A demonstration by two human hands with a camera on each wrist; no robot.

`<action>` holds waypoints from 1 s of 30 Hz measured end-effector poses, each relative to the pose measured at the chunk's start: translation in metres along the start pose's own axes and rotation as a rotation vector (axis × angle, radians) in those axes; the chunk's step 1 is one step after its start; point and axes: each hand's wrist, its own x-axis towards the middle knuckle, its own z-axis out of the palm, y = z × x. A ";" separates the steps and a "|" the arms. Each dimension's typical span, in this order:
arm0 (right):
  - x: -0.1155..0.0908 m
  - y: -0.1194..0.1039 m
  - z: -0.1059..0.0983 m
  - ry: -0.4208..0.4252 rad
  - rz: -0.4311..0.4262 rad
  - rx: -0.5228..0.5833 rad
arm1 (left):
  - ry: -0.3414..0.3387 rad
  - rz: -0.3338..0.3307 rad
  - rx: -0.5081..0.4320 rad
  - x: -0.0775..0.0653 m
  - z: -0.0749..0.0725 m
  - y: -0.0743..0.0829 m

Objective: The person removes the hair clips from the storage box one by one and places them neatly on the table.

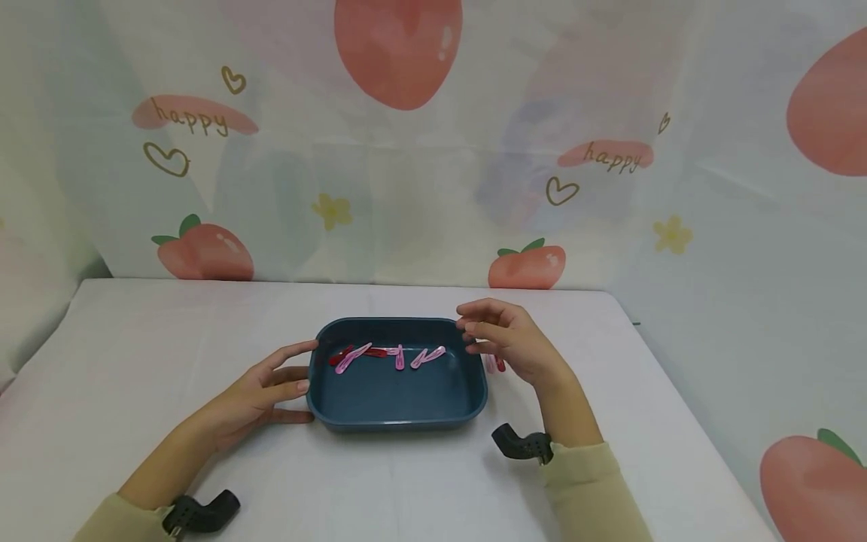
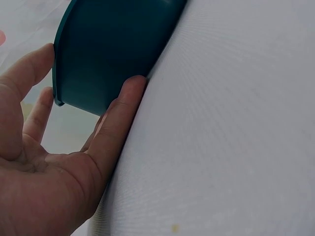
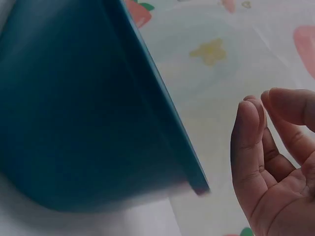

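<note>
A dark teal rectangular tray [image 1: 400,395] sits on the table with several snap hair clips inside. A long pink clip [image 1: 354,357] lies toward its left, near a red clip [image 1: 339,356]; another pink clip [image 1: 400,357] is mid-tray. My left hand [image 1: 254,399] touches the tray's left wall and rim with extended fingertips, the lowest finger near the cloth in the left wrist view. Above the right rim my right hand [image 1: 511,339] hovers with bent fingers, thumb close to the fingertips and nothing visible between them. Beneath it, a red clip [image 1: 500,363] lies on the cloth, partly hidden.
White cloth [image 1: 169,331] covers the table. A printed curtain [image 1: 433,188] with peaches and lettering hangs behind and along the sides. Each wrist wears a black camera mount, one on the left wrist [image 1: 201,513] and one on the right wrist [image 1: 521,443].
</note>
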 end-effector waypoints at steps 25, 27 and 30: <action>0.008 0.013 0.067 -0.134 -0.028 -0.118 | 0.020 -0.007 0.011 0.002 0.000 -0.001; 0.009 0.016 0.071 -0.124 -0.032 -0.164 | 0.022 -0.011 0.011 0.002 0.000 -0.001; 0.009 0.017 0.075 -0.093 -0.039 -0.267 | 0.018 -0.011 0.007 0.001 0.000 -0.001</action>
